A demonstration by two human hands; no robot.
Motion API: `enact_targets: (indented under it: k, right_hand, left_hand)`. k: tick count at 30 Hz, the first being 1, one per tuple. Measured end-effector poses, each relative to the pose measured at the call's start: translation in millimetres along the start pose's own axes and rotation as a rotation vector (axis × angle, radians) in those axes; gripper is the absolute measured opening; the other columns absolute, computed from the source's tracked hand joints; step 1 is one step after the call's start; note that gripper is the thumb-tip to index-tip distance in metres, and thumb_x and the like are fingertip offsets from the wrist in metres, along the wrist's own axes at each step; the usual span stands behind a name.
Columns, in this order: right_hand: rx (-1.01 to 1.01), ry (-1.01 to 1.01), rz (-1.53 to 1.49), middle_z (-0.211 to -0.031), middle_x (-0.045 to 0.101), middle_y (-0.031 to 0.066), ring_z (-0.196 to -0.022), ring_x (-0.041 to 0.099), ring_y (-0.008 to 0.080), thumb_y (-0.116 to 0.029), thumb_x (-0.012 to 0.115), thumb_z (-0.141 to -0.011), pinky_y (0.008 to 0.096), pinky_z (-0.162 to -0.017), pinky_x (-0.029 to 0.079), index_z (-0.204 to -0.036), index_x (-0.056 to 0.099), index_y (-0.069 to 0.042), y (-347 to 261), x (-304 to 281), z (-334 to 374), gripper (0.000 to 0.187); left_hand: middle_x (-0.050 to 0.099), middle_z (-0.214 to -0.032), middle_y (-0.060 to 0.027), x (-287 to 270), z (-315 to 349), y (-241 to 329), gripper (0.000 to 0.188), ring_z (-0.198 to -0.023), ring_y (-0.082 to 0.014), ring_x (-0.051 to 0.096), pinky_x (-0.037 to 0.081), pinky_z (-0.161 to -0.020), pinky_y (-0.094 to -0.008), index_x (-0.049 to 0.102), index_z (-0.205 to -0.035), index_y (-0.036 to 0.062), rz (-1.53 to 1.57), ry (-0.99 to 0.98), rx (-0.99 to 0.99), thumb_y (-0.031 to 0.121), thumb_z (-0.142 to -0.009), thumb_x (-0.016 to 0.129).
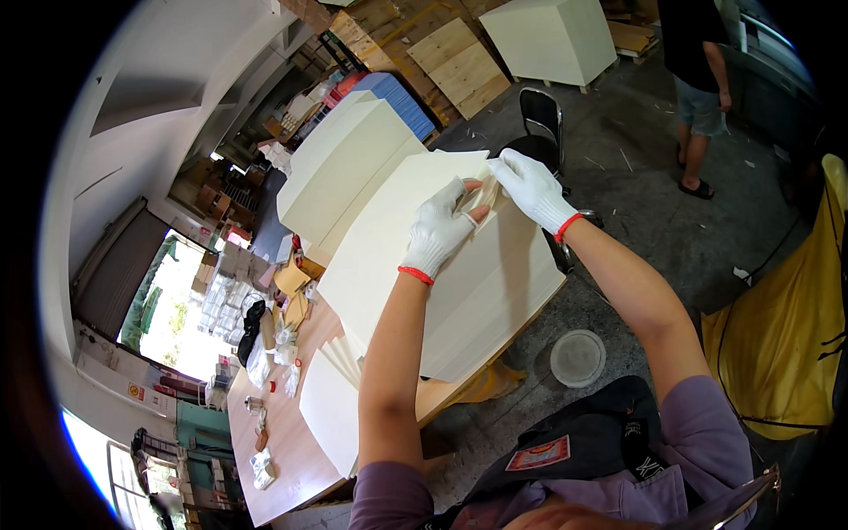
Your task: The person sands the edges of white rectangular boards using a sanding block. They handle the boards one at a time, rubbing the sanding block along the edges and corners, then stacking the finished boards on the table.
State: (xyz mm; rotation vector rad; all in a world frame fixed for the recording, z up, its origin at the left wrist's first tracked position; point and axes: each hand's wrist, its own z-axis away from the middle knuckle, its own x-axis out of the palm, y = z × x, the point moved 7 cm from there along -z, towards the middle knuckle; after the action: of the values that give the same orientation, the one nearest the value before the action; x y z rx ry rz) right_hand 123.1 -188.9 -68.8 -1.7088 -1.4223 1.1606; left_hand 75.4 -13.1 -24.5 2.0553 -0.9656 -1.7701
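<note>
A thick stack of large cream sheets lies on the wooden table in front of me; whether they are paper or thin board I cannot tell. At its far right corner, my left hand pinches the edges of several sheets between bare thumb and forefinger, which stick out of a white knit glove with a red cuff. My right hand, in a similar glove, is closed at the same corner beside it, fingertips pressed on the sheet edges. Some edges there are fanned slightly apart.
Left, a smaller pile of fanned sheets lies on the table near loose gloves and small items. Behind stands another tall cream stack. A black chair, a round pail, a yellow cover and a standing person are right.
</note>
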Motion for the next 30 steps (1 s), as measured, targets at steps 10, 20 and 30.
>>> enact_targets:
  k: [10,20,30]
  right_hand:
    - [-0.177,-0.203,0.777,-0.078,0.070,0.0128,-0.074,0.070,0.0338,-0.062,0.054,-0.101,0.0458,-0.066,0.053,-0.092,0.067,-0.010,-15.0,-18.5,7.5,0.055]
    - [-0.266,-0.194,0.317,-0.103,0.075,0.0174,-0.099,0.071,0.0362,-0.050,0.049,-0.106,0.0448,-0.085,0.054,-0.115,0.072,-0.011,-29.2,-5.7,-9.9,0.046]
    - [-0.034,-0.106,0.048,-0.093,0.067,0.0212,-0.091,0.065,0.0410,-0.055,0.043,-0.108,0.0471,-0.081,0.048,-0.109,0.067,-0.002,-10.4,-2.1,-0.5,0.058]
  left_hand:
    - [0.075,-0.122,-0.0169,-9.1,10.0,16.0,0.032,-0.104,-0.0320,0.073,0.054,-0.093,-0.0402,0.069,-0.136,0.0203,-0.084,0.092,0.024,0.021,-0.108,0.053]
    - [0.076,-0.104,-0.0155,-7.8,9.9,19.2,0.029,-0.097,-0.0307,0.072,0.054,-0.091,-0.0397,0.074,-0.127,0.0183,-0.111,0.078,0.020,0.024,-0.107,0.054]
    - [0.076,-0.096,-0.0159,-3.3,5.5,11.4,0.037,-0.089,-0.0283,0.072,0.054,-0.083,-0.0394,0.073,-0.129,0.0142,-0.104,0.023,-0.011,0.030,-0.096,0.075]
